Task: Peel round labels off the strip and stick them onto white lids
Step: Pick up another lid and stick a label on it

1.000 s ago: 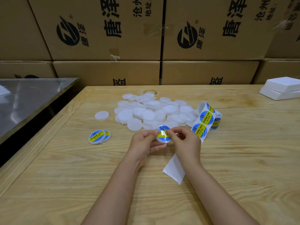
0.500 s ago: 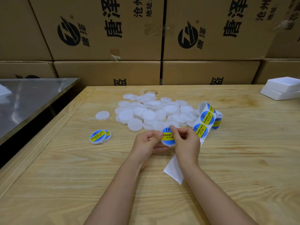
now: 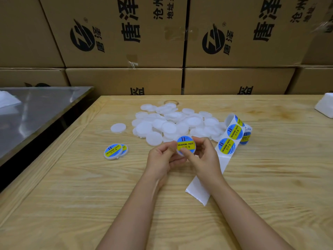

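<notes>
Grip of left hand (image 3: 162,159) and right hand (image 3: 204,158) pinches round, glossy-labelled white lid (image 3: 186,145).

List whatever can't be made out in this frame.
- Head view: held lid, lower rim covered by left hand and right hand; label's seating uncertain.
- Head view: rear labelled lid, mostly behind front labelled lid.
- Head view: label roll, partly behind strip; labels left unknown.
- Head view: white block, cut by right edge.

Labelled lid (image 3: 186,145) tipped up, face now toward camera.
</notes>
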A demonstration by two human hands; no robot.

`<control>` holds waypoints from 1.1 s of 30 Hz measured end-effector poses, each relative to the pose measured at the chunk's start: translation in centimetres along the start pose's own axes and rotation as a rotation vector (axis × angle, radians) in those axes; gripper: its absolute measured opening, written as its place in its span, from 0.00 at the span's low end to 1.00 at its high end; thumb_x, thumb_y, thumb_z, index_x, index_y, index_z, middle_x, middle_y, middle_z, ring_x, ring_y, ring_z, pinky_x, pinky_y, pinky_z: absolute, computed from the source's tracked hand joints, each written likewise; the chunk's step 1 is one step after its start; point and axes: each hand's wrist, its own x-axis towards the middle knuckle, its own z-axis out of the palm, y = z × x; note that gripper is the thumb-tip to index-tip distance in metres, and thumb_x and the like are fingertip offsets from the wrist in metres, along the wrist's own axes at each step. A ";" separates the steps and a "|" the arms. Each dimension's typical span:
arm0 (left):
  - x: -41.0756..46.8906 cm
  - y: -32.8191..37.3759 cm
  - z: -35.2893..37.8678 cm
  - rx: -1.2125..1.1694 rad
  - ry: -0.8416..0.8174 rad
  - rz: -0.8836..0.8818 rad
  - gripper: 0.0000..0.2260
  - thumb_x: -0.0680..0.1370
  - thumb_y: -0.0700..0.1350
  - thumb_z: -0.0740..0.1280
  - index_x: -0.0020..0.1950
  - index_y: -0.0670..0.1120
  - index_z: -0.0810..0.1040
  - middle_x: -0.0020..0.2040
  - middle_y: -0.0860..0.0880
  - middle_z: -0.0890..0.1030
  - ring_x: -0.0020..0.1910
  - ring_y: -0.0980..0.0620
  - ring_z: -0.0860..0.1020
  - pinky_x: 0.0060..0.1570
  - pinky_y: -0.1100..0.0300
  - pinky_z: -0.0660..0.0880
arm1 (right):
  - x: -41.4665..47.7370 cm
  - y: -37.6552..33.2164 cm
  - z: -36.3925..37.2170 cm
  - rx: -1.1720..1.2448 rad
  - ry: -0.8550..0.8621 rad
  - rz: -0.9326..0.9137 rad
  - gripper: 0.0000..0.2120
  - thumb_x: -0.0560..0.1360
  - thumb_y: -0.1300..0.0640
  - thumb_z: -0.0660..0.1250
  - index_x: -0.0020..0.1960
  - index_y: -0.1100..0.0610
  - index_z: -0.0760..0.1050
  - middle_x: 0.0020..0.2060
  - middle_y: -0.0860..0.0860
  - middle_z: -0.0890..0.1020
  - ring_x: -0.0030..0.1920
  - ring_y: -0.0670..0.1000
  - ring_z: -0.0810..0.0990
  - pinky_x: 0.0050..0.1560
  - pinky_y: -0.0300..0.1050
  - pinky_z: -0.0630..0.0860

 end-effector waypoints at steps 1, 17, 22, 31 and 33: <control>0.0 0.1 -0.1 -0.004 0.010 -0.009 0.11 0.70 0.48 0.67 0.43 0.39 0.80 0.40 0.42 0.84 0.37 0.48 0.83 0.34 0.61 0.79 | 0.0 0.0 -0.2 -0.017 -0.002 -0.013 0.15 0.68 0.59 0.75 0.49 0.47 0.73 0.43 0.45 0.81 0.43 0.42 0.80 0.44 0.34 0.75; 0.6 2.0 -3.2 0.306 0.186 0.089 0.06 0.78 0.40 0.65 0.45 0.45 0.81 0.35 0.48 0.84 0.31 0.54 0.81 0.29 0.62 0.77 | 1.2 -0.1 -3.4 -0.375 0.146 -0.101 0.14 0.76 0.59 0.65 0.61 0.52 0.74 0.43 0.47 0.81 0.42 0.42 0.77 0.45 0.35 0.73; 1.0 3.3 -6.3 0.560 0.591 0.220 0.06 0.78 0.41 0.64 0.51 0.44 0.80 0.45 0.44 0.83 0.43 0.47 0.81 0.44 0.53 0.79 | 1.8 0.9 -6.3 -0.932 0.261 -0.148 0.13 0.74 0.66 0.65 0.59 0.64 0.77 0.55 0.61 0.78 0.57 0.63 0.71 0.58 0.51 0.65; 0.4 4.3 -9.4 0.920 1.126 0.129 0.12 0.76 0.43 0.60 0.56 0.48 0.79 0.56 0.43 0.80 0.57 0.40 0.74 0.60 0.49 0.63 | 1.9 1.7 -7.1 -1.083 0.152 -0.020 0.15 0.75 0.63 0.65 0.61 0.63 0.76 0.65 0.59 0.71 0.62 0.62 0.69 0.59 0.53 0.67; 0.5 4.5 -9.4 0.984 1.167 0.120 0.14 0.76 0.43 0.61 0.60 0.48 0.78 0.61 0.44 0.77 0.62 0.40 0.69 0.62 0.48 0.60 | 2.0 1.7 -7.2 -1.104 0.140 0.002 0.15 0.76 0.62 0.64 0.62 0.62 0.76 0.66 0.57 0.71 0.64 0.61 0.69 0.59 0.53 0.67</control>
